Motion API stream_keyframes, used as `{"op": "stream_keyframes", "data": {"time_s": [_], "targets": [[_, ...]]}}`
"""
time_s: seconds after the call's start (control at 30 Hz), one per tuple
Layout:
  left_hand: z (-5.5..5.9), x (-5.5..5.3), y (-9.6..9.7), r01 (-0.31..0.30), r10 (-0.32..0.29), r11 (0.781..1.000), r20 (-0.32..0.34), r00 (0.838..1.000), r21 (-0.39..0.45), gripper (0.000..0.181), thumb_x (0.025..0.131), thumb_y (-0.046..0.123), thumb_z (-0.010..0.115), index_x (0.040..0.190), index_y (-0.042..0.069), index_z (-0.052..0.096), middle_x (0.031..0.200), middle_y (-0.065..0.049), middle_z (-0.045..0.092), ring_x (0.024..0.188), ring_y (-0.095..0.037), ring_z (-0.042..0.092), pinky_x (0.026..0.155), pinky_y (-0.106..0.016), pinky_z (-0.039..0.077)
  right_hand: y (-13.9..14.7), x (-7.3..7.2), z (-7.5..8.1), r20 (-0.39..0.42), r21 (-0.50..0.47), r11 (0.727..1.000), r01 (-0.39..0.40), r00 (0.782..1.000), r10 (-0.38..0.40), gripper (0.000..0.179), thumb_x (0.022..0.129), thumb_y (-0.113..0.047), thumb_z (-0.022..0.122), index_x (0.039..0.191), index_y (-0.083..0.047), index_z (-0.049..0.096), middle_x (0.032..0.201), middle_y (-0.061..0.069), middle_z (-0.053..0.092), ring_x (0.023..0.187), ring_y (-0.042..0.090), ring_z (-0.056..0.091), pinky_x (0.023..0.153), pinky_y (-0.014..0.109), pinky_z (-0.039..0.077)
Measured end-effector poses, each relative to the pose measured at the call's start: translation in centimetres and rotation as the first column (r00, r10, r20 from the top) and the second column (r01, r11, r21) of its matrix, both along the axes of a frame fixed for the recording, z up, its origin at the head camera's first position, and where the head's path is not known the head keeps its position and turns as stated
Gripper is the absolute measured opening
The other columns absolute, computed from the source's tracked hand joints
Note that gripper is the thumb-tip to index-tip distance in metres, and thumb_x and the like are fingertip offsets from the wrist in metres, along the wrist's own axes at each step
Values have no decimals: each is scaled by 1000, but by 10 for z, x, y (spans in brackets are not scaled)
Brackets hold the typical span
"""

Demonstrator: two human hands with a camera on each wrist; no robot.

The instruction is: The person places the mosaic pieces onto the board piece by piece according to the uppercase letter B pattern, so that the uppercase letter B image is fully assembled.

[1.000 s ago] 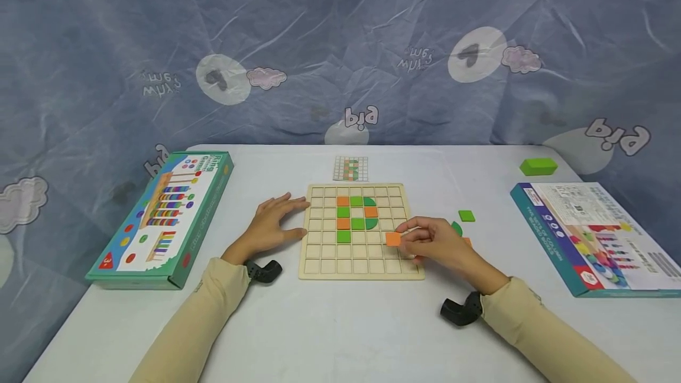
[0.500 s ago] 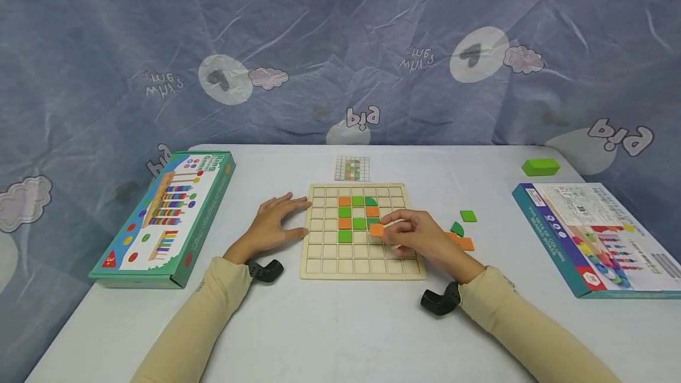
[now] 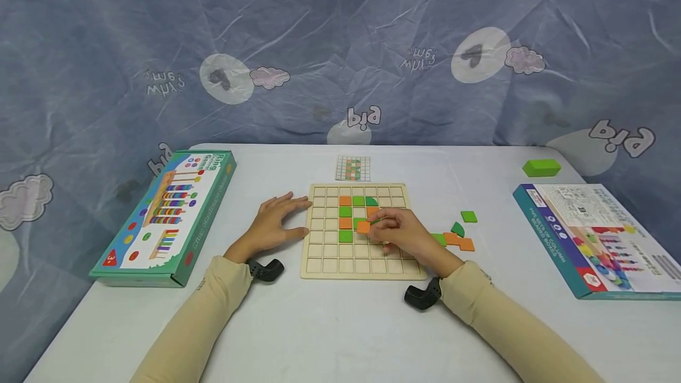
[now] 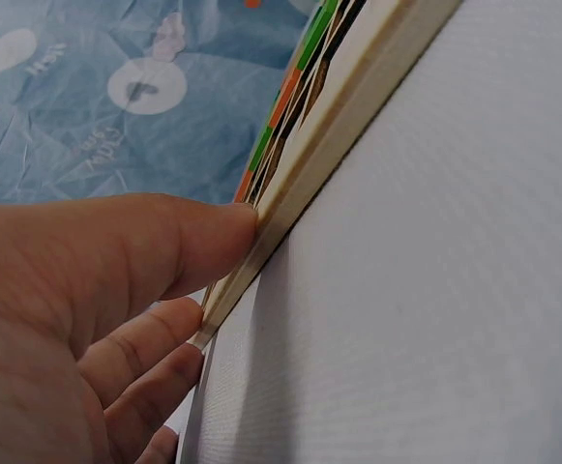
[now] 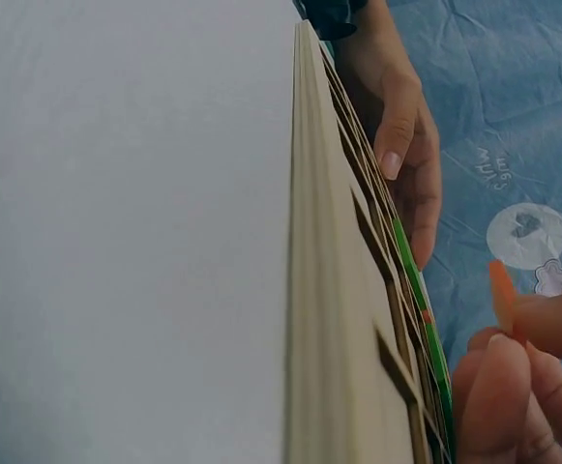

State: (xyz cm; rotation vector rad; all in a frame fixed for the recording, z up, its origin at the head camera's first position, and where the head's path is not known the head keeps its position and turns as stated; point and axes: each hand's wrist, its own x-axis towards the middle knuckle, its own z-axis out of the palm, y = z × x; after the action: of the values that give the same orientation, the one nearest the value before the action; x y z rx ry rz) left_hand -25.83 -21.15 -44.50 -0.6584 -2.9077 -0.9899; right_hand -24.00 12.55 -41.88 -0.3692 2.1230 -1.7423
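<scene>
A wooden grid board (image 3: 324,251) lies mid-table, with several orange and green tiles set in its upper cells. My right hand (image 3: 398,233) pinches an orange square tile (image 3: 363,227) between thumb and fingers, just over the board's middle. In the right wrist view the tile (image 5: 502,295) shows edge-on above the board. My left hand (image 3: 273,222) rests at the board's left edge with spread fingers; in the left wrist view the thumb (image 4: 213,242) touches the board's rim. Part of the tile pattern is hidden behind the right hand.
A small printed pattern card (image 3: 353,168) lies behind the board. Loose tiles, among them a green square (image 3: 469,217) and an orange one (image 3: 466,244), lie to the right. Boxes flank both sides: a ring game box (image 3: 165,217) and a beads box (image 3: 596,241). A green block (image 3: 541,167) sits back right.
The right hand has moved left over the board, carrying the orange tile from its right side to near the middle. More loose tiles now show behind the hand. The left hand stays put.
</scene>
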Motion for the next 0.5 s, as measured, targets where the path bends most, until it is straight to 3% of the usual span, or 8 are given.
{"op": "stream_keyframes", "data": {"time_s": [0.27,0.5], "targets": [[1,0,0,-7,7,1000,2,1000,1,66,92,30,78,153,10,62,165,-11,51,162,-41,28,130,-63,11,-4,0,-3,-69,101,995,0,998,7,31,97,-1,75,125,10,68,87,4,65,59,9,56,53,20,54],[2,2,1,-5,5,1000,-6,1000,8,66,91,29,78,152,10,63,164,-12,52,162,-41,28,129,-64,11,-7,2,-2,-108,175,984,18,994,1,28,95,-1,78,121,7,72,86,5,63,54,10,54,51,21,53]]}}
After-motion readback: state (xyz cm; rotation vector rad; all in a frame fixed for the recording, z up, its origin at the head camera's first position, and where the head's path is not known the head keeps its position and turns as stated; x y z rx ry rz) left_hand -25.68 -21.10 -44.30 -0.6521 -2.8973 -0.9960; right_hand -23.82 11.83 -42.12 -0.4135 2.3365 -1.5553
